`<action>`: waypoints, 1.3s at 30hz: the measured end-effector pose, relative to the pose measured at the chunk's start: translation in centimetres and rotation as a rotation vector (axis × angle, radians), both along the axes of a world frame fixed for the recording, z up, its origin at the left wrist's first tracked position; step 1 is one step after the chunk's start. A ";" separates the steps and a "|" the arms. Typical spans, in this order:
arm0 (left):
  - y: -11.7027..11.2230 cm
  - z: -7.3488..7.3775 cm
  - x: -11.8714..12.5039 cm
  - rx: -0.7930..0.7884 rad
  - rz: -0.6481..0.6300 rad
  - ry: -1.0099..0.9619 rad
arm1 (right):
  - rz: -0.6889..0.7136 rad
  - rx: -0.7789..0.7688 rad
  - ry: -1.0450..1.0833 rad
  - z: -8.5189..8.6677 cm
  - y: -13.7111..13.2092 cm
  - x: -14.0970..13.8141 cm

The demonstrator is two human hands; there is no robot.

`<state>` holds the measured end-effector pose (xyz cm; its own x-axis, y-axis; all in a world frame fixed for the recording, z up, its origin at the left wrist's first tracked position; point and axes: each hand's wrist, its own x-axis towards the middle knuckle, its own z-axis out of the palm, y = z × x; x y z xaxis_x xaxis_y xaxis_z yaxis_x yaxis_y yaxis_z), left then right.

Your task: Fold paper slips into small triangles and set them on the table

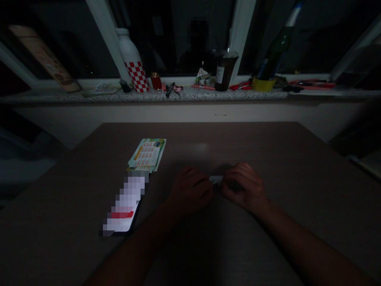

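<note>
Both my hands rest on the brown table (268,143), close together near its middle. My left hand (190,190) and my right hand (242,188) are curled, fingertips pinching a small white piece of paper (216,179) between them. Most of the paper is hidden under my fingers. The room is dim. To the left of my left hand lies a phone (125,204) with a lit screen, and just beyond it a colourful printed card (148,154).
A stone windowsill (184,94) runs behind the table. On it stand a white bottle with red checks (133,59), a dark cup (224,69), a green bottle (276,49), a yellow tape roll (263,84), pens and small clutter.
</note>
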<state>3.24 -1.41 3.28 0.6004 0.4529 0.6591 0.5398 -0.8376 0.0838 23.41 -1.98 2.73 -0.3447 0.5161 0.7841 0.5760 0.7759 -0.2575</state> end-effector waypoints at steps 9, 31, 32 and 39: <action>0.0 0.0 0.0 -0.012 0.004 0.014 | 0.008 0.024 0.021 -0.6 0.1 0.2; 0.5 -0.1 1.2 -0.027 0.041 0.031 | 0.108 0.051 -0.197 -0.6 0.2 0.1; 0.6 -0.2 1.2 -0.030 0.044 0.032 | 0.109 0.052 -0.202 -0.5 0.2 0.0; 1.5 -0.4 -0.5 -0.047 0.135 -0.006 | 0.090 0.094 -0.145 -0.5 0.3 0.9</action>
<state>2.75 0.06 2.91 0.5281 0.5596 0.6388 0.6463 -0.7527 0.1251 24.35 -1.66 2.25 -0.4985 0.4050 0.7664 0.5293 0.8424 -0.1009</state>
